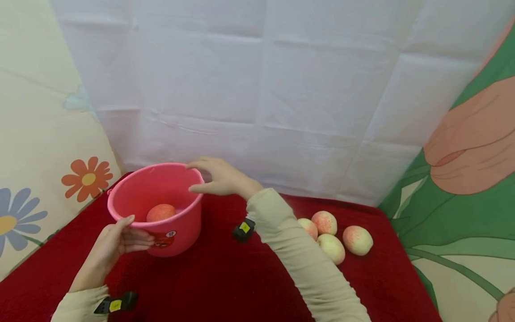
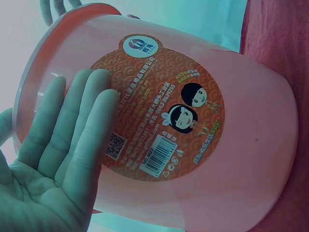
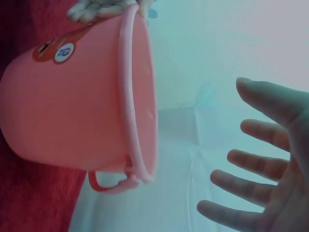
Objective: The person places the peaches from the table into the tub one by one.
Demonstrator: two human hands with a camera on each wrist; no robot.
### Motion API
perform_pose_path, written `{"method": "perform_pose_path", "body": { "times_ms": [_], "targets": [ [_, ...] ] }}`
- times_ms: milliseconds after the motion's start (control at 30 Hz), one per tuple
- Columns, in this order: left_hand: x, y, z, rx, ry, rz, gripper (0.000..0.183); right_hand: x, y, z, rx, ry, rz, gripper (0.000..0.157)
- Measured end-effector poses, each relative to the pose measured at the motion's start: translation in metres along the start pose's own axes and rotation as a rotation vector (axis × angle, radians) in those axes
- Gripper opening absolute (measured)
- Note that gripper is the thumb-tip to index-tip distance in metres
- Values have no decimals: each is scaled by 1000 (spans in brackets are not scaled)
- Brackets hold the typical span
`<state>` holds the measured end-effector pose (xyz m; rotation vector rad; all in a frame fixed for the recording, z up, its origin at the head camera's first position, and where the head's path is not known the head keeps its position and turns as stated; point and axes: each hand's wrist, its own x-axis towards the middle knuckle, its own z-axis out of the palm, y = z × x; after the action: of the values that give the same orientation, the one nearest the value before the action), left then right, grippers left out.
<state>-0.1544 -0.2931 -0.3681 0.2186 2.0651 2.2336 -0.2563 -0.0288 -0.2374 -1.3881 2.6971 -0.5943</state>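
A pink bucket [image 1: 187,232] stands on the red cloth, with a reddish peach-like fruit [image 1: 161,212] inside it. My left hand [image 1: 108,243] holds the bucket's near rim, its thumb over the edge and its fingers along the outer wall. In the left wrist view those fingers lie beside a round orange label [image 2: 193,130] with print and a barcode. Over the right side of the rim hovers my right hand [image 1: 221,178], fingers spread and holding nothing. The right wrist view shows this hand apart from the bucket, whose handle [image 3: 108,186] hangs at its side.
Several peaches [image 1: 358,240] lie on the red cloth [image 1: 225,277] at the right, partly behind my right sleeve. A white sheet [image 1: 261,98] hangs along the back. Flower-patterned panels [image 1: 88,179] flank both sides.
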Motion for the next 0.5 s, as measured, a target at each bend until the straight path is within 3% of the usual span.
{"method": "perform_pose_path", "body": {
  "times_ms": [300, 500],
  "targets": [
    [0, -1, -1, -7, -2, 0, 50, -23, 11, -4, -33, 9, -36, 52],
    [-1, -2, -2, -14, -4, -3, 50, -40, 14, -4, -48, -37, 7, 53]
  ]
}}
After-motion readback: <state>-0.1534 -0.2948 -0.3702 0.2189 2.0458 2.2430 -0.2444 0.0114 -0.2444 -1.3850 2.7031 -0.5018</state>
